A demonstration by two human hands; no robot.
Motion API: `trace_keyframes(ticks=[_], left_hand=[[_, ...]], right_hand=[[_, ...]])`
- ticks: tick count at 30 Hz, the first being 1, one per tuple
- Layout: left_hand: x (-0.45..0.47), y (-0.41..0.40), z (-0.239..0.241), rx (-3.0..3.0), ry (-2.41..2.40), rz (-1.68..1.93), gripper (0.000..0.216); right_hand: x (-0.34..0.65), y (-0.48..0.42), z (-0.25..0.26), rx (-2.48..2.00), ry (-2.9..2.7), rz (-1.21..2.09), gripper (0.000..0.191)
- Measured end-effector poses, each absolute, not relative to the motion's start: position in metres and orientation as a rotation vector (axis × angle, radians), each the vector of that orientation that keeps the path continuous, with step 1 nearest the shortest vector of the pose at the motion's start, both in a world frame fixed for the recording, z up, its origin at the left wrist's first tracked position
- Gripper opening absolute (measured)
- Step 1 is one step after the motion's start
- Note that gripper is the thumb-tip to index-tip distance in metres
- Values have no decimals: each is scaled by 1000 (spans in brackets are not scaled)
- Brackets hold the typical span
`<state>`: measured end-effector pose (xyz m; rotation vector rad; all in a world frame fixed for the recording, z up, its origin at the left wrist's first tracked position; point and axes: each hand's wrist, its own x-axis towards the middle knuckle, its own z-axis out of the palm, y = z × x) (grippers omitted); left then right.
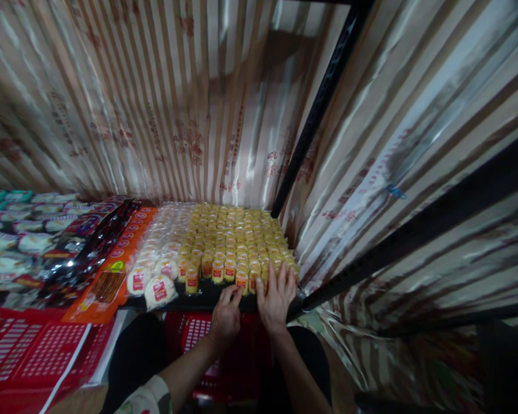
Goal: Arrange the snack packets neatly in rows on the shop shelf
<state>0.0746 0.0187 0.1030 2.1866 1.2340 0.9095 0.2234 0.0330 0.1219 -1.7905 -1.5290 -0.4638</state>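
Both hands work the front edge of the shelf (207, 299). Left hand (225, 315) pinches a yellow cup (242, 280) in the front row; right hand (276, 299), fingers spread, rests flat over the neighbouring cups (233, 236). White packs (157, 270) lie just left.

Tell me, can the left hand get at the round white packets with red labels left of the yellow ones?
Probably yes. The left hand is at the shelf's front edge, and the white packets lie just to its left, uncovered, with nothing between.
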Motion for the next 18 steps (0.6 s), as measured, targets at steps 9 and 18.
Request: trace_keyframes(ticks=[9, 18], left_hand=[[76, 23, 114, 2110, 1164, 983, 50], [39, 29, 132, 2056, 1479, 1369, 39]], right_hand=[[217, 54, 114, -1664, -1676, -539, 54], [218, 62, 104, -1664, -1648, -645, 53]])
